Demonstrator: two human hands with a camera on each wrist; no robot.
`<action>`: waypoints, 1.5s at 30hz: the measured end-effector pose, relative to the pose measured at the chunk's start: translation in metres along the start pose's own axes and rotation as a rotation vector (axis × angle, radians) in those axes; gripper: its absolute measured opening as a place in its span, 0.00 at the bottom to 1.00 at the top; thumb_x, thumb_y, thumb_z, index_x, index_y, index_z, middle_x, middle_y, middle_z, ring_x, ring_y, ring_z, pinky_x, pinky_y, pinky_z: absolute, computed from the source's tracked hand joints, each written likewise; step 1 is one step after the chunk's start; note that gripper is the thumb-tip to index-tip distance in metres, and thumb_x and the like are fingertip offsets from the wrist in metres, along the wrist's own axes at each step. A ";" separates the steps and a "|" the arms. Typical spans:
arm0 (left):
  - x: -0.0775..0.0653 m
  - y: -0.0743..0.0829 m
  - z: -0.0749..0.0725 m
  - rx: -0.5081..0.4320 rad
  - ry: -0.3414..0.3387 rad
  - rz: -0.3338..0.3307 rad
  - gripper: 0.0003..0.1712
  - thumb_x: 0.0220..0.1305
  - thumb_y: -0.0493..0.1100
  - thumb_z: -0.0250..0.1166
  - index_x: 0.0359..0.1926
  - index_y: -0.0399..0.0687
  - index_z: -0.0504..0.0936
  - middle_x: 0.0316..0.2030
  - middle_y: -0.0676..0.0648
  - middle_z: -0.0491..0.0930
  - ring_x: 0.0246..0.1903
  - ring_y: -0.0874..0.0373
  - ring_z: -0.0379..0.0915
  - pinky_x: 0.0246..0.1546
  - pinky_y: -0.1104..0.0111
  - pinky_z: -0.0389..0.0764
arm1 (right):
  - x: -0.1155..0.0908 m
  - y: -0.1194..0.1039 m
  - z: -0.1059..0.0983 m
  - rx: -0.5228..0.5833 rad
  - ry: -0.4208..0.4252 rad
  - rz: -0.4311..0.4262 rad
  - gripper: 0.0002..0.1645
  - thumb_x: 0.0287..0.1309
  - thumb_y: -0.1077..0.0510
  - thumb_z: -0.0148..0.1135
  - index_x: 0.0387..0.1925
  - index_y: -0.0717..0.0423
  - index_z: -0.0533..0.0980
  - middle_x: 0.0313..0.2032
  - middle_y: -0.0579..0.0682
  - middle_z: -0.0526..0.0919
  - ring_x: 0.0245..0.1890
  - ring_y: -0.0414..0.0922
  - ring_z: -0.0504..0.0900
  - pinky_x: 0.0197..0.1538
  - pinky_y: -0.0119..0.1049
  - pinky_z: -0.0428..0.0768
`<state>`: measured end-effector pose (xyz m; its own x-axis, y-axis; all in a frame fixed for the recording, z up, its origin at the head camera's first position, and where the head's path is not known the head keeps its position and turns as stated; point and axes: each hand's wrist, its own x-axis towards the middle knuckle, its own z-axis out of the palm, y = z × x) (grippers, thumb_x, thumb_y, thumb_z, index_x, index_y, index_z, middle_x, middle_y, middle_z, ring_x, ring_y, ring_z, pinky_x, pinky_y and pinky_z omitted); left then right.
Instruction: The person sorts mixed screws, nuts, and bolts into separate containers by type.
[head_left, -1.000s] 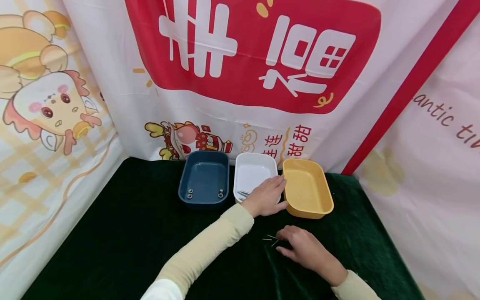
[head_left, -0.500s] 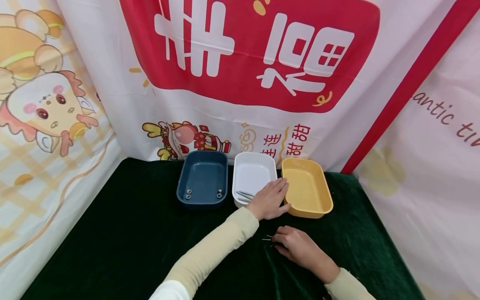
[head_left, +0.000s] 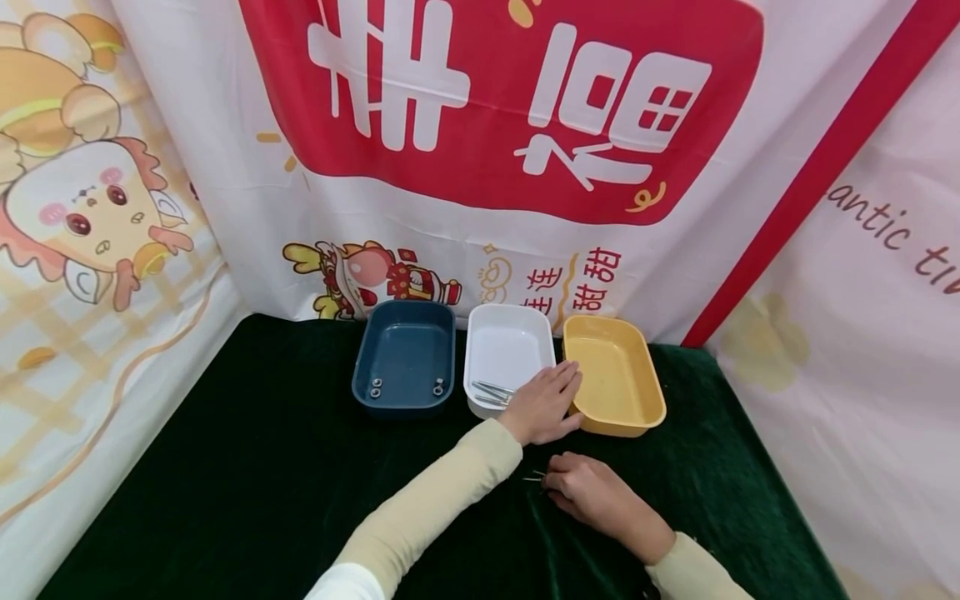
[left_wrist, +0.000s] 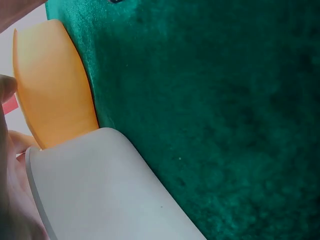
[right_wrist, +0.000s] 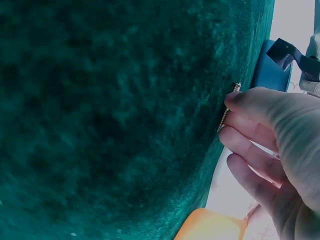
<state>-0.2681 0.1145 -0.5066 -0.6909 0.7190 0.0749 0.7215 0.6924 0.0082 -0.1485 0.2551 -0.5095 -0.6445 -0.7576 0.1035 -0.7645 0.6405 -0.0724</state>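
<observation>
My right hand (head_left: 596, 496) is low over the green cloth, in front of the yellow tray (head_left: 618, 383). In the right wrist view its thumb and forefinger pinch a small threaded screw (right_wrist: 236, 87), its head poking out past the thumb. Thin metal screws (head_left: 532, 478) lie on the cloth just left of these fingertips. My left hand (head_left: 542, 406) rests with fairly straight fingers across the adjoining rims of the white tray (head_left: 510, 337) and the yellow tray, thumb at the yellow tray's near corner. Long silver pieces (head_left: 491, 390) lie in the white tray, partly covered by that hand.
A dark blue tray (head_left: 405, 350) stands left of the white one, with several small metal nuts (head_left: 376, 387) near its front corners. Behind the row of trays hangs a printed white and red cloth (head_left: 495, 108). Dark green cloth (head_left: 262, 467) covers the table.
The right hand has moved slightly left onto the screws, and its fingers have closed on one. The left hand has slid a little to the right along the tray rims.
</observation>
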 end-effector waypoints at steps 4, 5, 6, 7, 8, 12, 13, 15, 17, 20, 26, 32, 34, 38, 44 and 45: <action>0.001 0.001 0.002 -0.011 -0.011 -0.002 0.43 0.82 0.67 0.44 0.84 0.47 0.54 0.86 0.47 0.49 0.85 0.55 0.44 0.85 0.61 0.52 | 0.004 -0.001 -0.003 -0.019 -0.033 -0.007 0.03 0.63 0.59 0.75 0.38 0.49 0.90 0.35 0.42 0.84 0.35 0.36 0.81 0.42 0.32 0.86; 0.001 0.002 0.003 -0.014 -0.017 -0.001 0.43 0.82 0.67 0.43 0.85 0.47 0.54 0.86 0.47 0.49 0.85 0.55 0.43 0.85 0.61 0.52 | 0.005 -0.001 -0.003 -0.020 -0.042 -0.008 0.03 0.63 0.59 0.75 0.38 0.49 0.90 0.35 0.42 0.84 0.35 0.36 0.81 0.42 0.31 0.86; 0.001 0.002 0.003 -0.011 -0.015 0.002 0.43 0.82 0.67 0.43 0.84 0.47 0.54 0.86 0.47 0.49 0.85 0.55 0.43 0.85 0.61 0.52 | 0.005 -0.001 -0.003 -0.023 -0.052 -0.007 0.03 0.63 0.58 0.74 0.38 0.48 0.90 0.35 0.42 0.84 0.35 0.36 0.81 0.42 0.31 0.85; 0.001 0.003 0.004 -0.003 -0.013 0.007 0.43 0.82 0.68 0.42 0.84 0.47 0.54 0.86 0.47 0.49 0.85 0.55 0.44 0.85 0.61 0.52 | 0.006 -0.001 -0.004 -0.027 -0.058 -0.008 0.03 0.63 0.58 0.74 0.38 0.48 0.90 0.35 0.42 0.84 0.34 0.36 0.81 0.42 0.31 0.85; 0.001 0.003 0.004 0.003 -0.009 0.014 0.44 0.82 0.68 0.42 0.84 0.46 0.54 0.85 0.46 0.50 0.85 0.54 0.44 0.85 0.60 0.52 | 0.006 -0.001 -0.004 -0.028 -0.060 -0.010 0.02 0.63 0.58 0.74 0.38 0.48 0.90 0.34 0.42 0.84 0.34 0.36 0.81 0.41 0.31 0.85; 0.002 0.007 0.005 0.055 0.036 0.038 0.43 0.82 0.68 0.42 0.83 0.45 0.58 0.84 0.45 0.54 0.84 0.53 0.49 0.84 0.60 0.56 | 0.008 -0.001 -0.006 -0.031 -0.069 -0.014 0.03 0.62 0.60 0.75 0.36 0.46 0.89 0.33 0.42 0.83 0.32 0.35 0.80 0.39 0.30 0.85; 0.002 0.008 0.005 0.064 0.042 0.040 0.43 0.82 0.68 0.42 0.83 0.44 0.58 0.84 0.45 0.55 0.84 0.53 0.49 0.83 0.59 0.57 | 0.009 -0.001 -0.006 -0.032 -0.072 -0.014 0.04 0.62 0.60 0.75 0.36 0.46 0.89 0.32 0.42 0.82 0.32 0.35 0.80 0.39 0.30 0.84; 0.003 0.009 0.006 0.082 0.051 0.033 0.43 0.82 0.68 0.42 0.83 0.45 0.59 0.84 0.45 0.55 0.84 0.53 0.50 0.83 0.60 0.58 | 0.010 0.000 -0.008 -0.034 -0.083 -0.015 0.04 0.62 0.60 0.74 0.36 0.46 0.89 0.32 0.42 0.83 0.32 0.35 0.80 0.39 0.30 0.84; 0.003 0.010 0.007 0.089 0.041 0.021 0.44 0.82 0.69 0.40 0.83 0.45 0.57 0.84 0.46 0.54 0.84 0.53 0.49 0.84 0.61 0.56 | 0.011 0.000 -0.009 -0.035 -0.092 -0.014 0.04 0.63 0.60 0.74 0.35 0.47 0.89 0.32 0.42 0.83 0.32 0.34 0.81 0.39 0.30 0.84; 0.005 0.011 0.010 0.077 0.022 0.002 0.45 0.82 0.70 0.37 0.85 0.46 0.53 0.85 0.47 0.50 0.85 0.54 0.45 0.84 0.61 0.53 | 0.012 0.000 -0.008 -0.040 -0.104 -0.010 0.03 0.64 0.59 0.73 0.35 0.47 0.89 0.33 0.42 0.84 0.33 0.35 0.81 0.40 0.30 0.85; 0.005 0.011 0.012 0.038 0.018 -0.017 0.44 0.83 0.68 0.35 0.85 0.46 0.52 0.86 0.47 0.48 0.85 0.54 0.43 0.85 0.62 0.52 | 0.012 0.003 -0.007 -0.050 -0.124 -0.043 0.02 0.64 0.58 0.73 0.35 0.46 0.88 0.33 0.42 0.83 0.35 0.36 0.82 0.41 0.30 0.85; 0.008 0.008 0.012 -0.036 -0.013 -0.048 0.45 0.83 0.68 0.36 0.86 0.45 0.48 0.86 0.47 0.44 0.86 0.54 0.38 0.86 0.63 0.47 | 0.015 0.006 -0.008 -0.072 -0.132 -0.096 0.03 0.64 0.58 0.73 0.34 0.45 0.87 0.33 0.41 0.83 0.35 0.35 0.82 0.41 0.28 0.84; 0.007 0.008 0.010 -0.047 -0.018 -0.057 0.46 0.83 0.69 0.35 0.86 0.45 0.47 0.86 0.46 0.43 0.86 0.54 0.38 0.86 0.63 0.48 | 0.015 0.007 -0.008 -0.061 -0.134 -0.101 0.03 0.64 0.58 0.73 0.34 0.46 0.87 0.33 0.41 0.83 0.35 0.35 0.82 0.41 0.28 0.84; 0.006 0.009 0.007 -0.063 -0.020 -0.060 0.47 0.82 0.69 0.37 0.86 0.44 0.47 0.86 0.45 0.43 0.86 0.53 0.38 0.86 0.62 0.48 | 0.014 0.009 -0.009 -0.022 -0.141 -0.077 0.03 0.64 0.58 0.73 0.34 0.45 0.86 0.33 0.41 0.84 0.34 0.34 0.82 0.42 0.28 0.85; 0.004 0.009 0.004 -0.056 -0.005 -0.047 0.46 0.82 0.69 0.38 0.85 0.43 0.49 0.86 0.43 0.46 0.86 0.52 0.41 0.85 0.62 0.49 | 0.007 0.012 -0.018 0.012 -0.138 -0.054 0.06 0.60 0.57 0.73 0.30 0.44 0.83 0.29 0.38 0.81 0.30 0.32 0.78 0.37 0.27 0.82; 0.004 0.009 0.004 -0.058 -0.001 -0.045 0.46 0.82 0.69 0.38 0.85 0.43 0.50 0.86 0.43 0.46 0.86 0.52 0.41 0.85 0.62 0.49 | 0.006 0.013 -0.021 0.021 -0.141 -0.048 0.07 0.59 0.57 0.73 0.29 0.44 0.82 0.29 0.38 0.80 0.29 0.31 0.77 0.36 0.27 0.81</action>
<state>-0.2647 0.1234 -0.5100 -0.7230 0.6871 0.0719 0.6909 0.7197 0.0690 -0.1620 0.2609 -0.4890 -0.6014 -0.7983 -0.0325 -0.7935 0.6015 -0.0919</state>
